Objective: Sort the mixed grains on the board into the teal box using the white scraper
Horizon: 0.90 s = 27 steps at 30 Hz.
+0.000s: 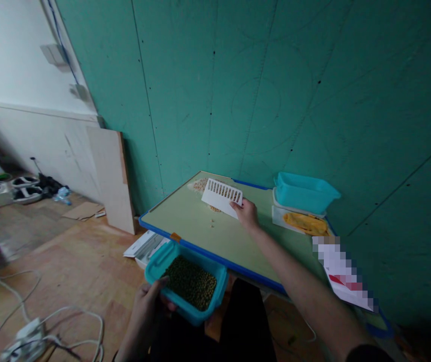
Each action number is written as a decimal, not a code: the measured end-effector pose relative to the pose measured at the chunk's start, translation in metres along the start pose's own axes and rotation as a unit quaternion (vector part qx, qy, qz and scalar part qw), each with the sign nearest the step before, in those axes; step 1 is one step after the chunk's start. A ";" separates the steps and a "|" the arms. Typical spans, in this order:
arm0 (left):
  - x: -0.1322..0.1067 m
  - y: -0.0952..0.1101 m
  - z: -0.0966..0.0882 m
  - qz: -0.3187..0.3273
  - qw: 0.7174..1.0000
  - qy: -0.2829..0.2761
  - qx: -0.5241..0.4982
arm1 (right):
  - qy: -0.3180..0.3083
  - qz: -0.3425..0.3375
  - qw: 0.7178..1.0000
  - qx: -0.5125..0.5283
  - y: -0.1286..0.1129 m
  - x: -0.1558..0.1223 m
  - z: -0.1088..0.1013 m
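My left hand (150,300) grips the near-left rim of a blue plastic container (196,315), held just below the table's front edge. Inside lie dark green beans (183,274), with yellowish beans (208,289) toward the right end. Over the tabletop, my right hand (246,213) pinches the right end of a flat white slotted plate (219,202). The plate is tilted, its row of slots toward the wall. Pale beans or grains (199,185) lie in a heap beyond its left end; a few yellowish ones (215,208) show at its near edge.
On the table (177,211), a second blue container (306,192) stands at the right above a white tray holding a yellow cloth-like item (306,222). A partly blurred white packet (345,276) lies at the right edge. A green wall (238,100) rises behind. Cables and a power strip (26,339) are on the floor.
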<state>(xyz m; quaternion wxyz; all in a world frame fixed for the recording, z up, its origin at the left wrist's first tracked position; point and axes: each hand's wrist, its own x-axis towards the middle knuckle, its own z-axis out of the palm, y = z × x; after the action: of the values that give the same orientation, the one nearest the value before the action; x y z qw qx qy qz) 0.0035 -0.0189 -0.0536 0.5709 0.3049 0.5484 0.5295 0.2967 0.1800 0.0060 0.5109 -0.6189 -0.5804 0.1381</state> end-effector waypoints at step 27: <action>0.000 0.016 -0.010 0.006 0.997 -0.062 0.046 | 0.053 0.008 0.999 -0.010 -0.003 0.011 -0.020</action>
<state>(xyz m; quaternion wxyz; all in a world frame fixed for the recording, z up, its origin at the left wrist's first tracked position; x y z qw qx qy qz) -0.0106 -0.0168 -0.0409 0.5859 0.3666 0.5335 0.4875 0.3132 0.1797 0.0221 0.5334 -0.6353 -0.5488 0.1033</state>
